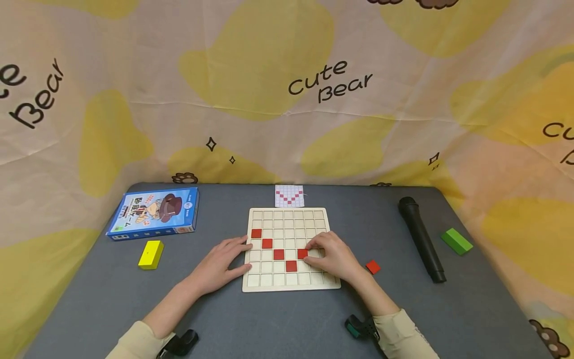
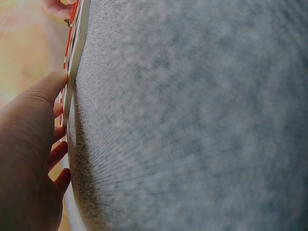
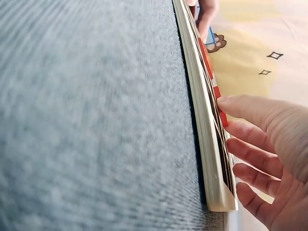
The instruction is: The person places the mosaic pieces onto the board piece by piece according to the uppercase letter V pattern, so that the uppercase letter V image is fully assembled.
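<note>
The right hand (image 1: 332, 257) pinches a red tile (image 1: 302, 254) between thumb and fingertips at a square in the right half of the board (image 1: 266, 280), one row up and one column right of the lowest laid tile. Whether it sits fully flat there I cannot tell. The left hand (image 1: 219, 267) grips nothing; its fingers are extended, with fingertips and thumb against the board's left edge, probably to steady it.

On the board, four laid tiles (image 1: 279, 254) step down diagonally from the left side. Just past the far edge, a card (image 1: 289, 196) shows a V of marked squares, which the tiles seem to copy. If so, the step in hand is setting the first tile of the V's rising arm. The next move would call for seating it squarely, letting go, then fetching the loose tile (image 1: 373, 267), which lies right of the board near the right forearm, for the square diagonally up and right.

Farther out on the surface (image 1: 287, 324), a box (image 1: 154, 212) and a yellow block (image 1: 151, 255) lie to the left, a microphone (image 1: 421, 239) and a green block (image 1: 457, 241) to the right, with a printed cloth (image 1: 251, 60) behind
</note>
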